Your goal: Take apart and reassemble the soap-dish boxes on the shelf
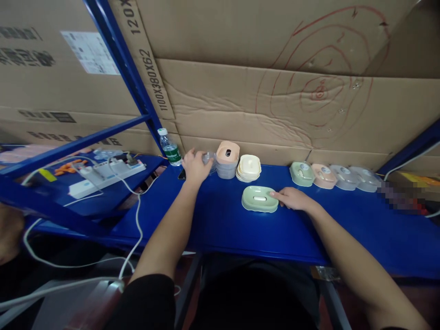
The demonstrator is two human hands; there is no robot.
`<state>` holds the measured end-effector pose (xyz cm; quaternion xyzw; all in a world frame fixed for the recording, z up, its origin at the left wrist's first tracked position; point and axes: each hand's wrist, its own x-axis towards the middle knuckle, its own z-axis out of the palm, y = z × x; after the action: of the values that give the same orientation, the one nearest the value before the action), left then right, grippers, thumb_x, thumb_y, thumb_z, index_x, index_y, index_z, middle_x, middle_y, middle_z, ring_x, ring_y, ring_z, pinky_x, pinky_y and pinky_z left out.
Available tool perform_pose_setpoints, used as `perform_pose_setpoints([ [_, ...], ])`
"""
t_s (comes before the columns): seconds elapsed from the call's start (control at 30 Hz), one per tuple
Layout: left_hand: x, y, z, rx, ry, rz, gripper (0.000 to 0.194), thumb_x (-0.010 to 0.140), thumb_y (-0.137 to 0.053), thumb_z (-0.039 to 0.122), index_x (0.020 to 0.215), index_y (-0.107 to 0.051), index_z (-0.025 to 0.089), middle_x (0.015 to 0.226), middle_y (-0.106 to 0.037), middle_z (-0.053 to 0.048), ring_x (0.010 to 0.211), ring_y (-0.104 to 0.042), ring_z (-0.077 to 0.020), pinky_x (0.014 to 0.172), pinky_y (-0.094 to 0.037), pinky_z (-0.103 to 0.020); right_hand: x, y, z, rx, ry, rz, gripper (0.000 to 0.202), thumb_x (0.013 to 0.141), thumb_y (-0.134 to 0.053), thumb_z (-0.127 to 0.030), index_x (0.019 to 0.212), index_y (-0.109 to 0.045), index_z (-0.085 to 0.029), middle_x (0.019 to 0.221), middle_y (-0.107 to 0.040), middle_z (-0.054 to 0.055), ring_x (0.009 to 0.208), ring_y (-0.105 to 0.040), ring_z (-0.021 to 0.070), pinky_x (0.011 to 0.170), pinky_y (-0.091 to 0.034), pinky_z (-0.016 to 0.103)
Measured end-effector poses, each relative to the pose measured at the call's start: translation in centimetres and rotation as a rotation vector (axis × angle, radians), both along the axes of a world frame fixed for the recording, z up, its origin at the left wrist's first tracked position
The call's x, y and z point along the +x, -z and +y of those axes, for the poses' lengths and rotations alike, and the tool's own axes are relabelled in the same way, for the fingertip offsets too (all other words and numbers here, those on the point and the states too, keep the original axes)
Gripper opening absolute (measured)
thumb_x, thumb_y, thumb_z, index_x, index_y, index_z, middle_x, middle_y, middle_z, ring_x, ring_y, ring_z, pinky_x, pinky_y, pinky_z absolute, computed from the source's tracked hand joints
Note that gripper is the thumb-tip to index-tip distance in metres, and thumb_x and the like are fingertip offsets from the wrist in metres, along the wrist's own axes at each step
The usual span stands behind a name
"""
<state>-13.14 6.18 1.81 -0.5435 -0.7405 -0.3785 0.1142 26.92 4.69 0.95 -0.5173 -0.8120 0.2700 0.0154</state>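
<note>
One green dish (260,199) was seen at the centre of the frame, on the blue table (220,229). Its right end was held by the right hand (294,198), in a narrow grip with the thumb laid over the rim. The left hand (196,167), left of centre, was held with its fingers partly spread beside the clear pieces (209,159); whether any was gripped cannot be told, nor could their number be counted. Just right of these, one peach piece (228,152) was stacked on at least two grey ones, and beside it at least three pieces were piled in the cream stack (249,167). Four closed boxes (325,176) were lined up at centre right: one green, one peach, two grey. One water bottle (171,149) was stood upright left of the left hand.
</note>
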Motion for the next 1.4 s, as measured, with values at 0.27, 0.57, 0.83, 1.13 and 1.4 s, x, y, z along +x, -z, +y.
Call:
perform_pose_setpoints([
  [0.27,-0.2,-0.1,0.3,0.042,0.047,-0.069,0.025,0.093,-0.061,0.042,0.109,-0.065,0.023,0.145,-0.059,-0.018,0.141,-0.05,-0.0328,0.117,-0.032,-0.054,-0.1,-0.4,-0.2,-0.013,0.013,-0.003,0.085,0.086,-0.031,-0.094,0.064,-0.065,-0.019,0.055,-0.065,0.006,0.051,-0.061,0.0173,0.056,-0.042,0.029],
  [0.57,-0.5,-0.4,0.1,0.334,0.071,-0.167,0.025,0.101,-0.045,0.041,0.114,-0.049,0.02,0.146,-0.055,-0.023,0.141,-0.051,-0.0311,0.117,-0.037,-0.047,-0.2,-0.4,-0.3,-0.027,0.027,0.009,0.082,0.087,-0.034,-0.092,0.065,-0.065,-0.019,0.054,-0.064,0.005,0.048,-0.06,0.0168,0.056,-0.042,0.029],
  [0.83,2.7,-1.6,-1.4,0.632,0.279,-0.475,0.053,0.103,-0.01,0.07,0.11,-0.037,0.024,0.106,-0.067,-0.01,0.082,-0.072,-0.0201,0.078,-0.056,-0.037,-0.3,-1.0,-0.4,0.09,0.024,0.016,0.078,0.093,-0.031,-0.085,0.07,-0.066,-0.02,0.07,-0.071,0.008,0.064,-0.064,0.02,0.06,-0.041,0.03],
  [1.13,12.2,-1.1,-5.0,0.01,0.814,-0.773,0.052,0.099,-0.034,0.075,0.095,-0.042,0.024,0.069,-0.066,0.003,0.049,-0.062,-0.0114,0.049,-0.048,-0.023,-0.4,-1.0,-1.3,0.342,-0.007,0.652,0.097,0.081,-0.076,-0.066,0.158,-0.035,-0.023,0.108,-0.069,0.01,0.073,-0.063,0.0212,0.071,-0.055,0.038],
  [1.4,13.0,-0.4,-5.3,-0.282,0.854,-0.688,0.048,0.104,-0.036,0.061,0.126,-0.05,0.021,0.065,-0.058,0.006,0.046,-0.058,-0.0122,0.05,-0.047,-0.026,-0.8,-0.5,-1.0,0.253,-0.038,0.699,0.099,0.075,-0.084,-0.06,0.157,-0.04,-0.028,0.087,-0.058,0.001,0.071,-0.056,0.0207,0.068,-0.052,0.038],
])
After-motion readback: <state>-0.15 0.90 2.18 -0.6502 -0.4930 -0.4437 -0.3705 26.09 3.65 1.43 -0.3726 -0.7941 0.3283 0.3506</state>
